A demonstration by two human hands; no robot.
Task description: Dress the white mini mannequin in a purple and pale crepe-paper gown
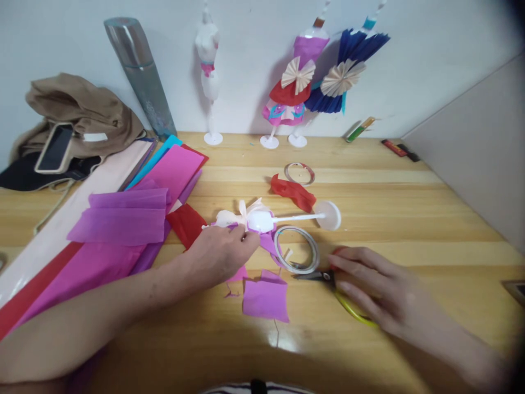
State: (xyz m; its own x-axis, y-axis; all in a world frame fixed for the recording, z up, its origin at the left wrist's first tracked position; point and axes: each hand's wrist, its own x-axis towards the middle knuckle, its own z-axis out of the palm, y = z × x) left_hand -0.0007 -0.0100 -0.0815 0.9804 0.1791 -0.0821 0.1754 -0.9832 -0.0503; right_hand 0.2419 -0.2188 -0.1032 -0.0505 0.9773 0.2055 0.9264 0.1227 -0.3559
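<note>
A small white mannequin (261, 221) lies on its side, its stand and round base pointing right. It wears a pale bow (244, 210) and bits of purple crepe paper. My left hand (223, 249) is closed on the mannequin's near side at the bow, with the fingertips partly hidden. My right hand (381, 287), slightly blurred, has its fingers at the handles of a pair of scissors (327, 277), one red and one yellow. The blades point left, beside a roll of double-sided tape (297, 227). Purple paper pieces (266, 300) lie between my hands.
Dressed mannequins (289, 93) and a plainer one (210, 76) stand along the wall. Stacked crepe paper (123, 216), a bottle (143, 76), a phone (55, 148) and a brown cloth (77, 104) occupy the left. A red scrap (293, 191) and another tape ring (312, 174) lie beyond the mannequin.
</note>
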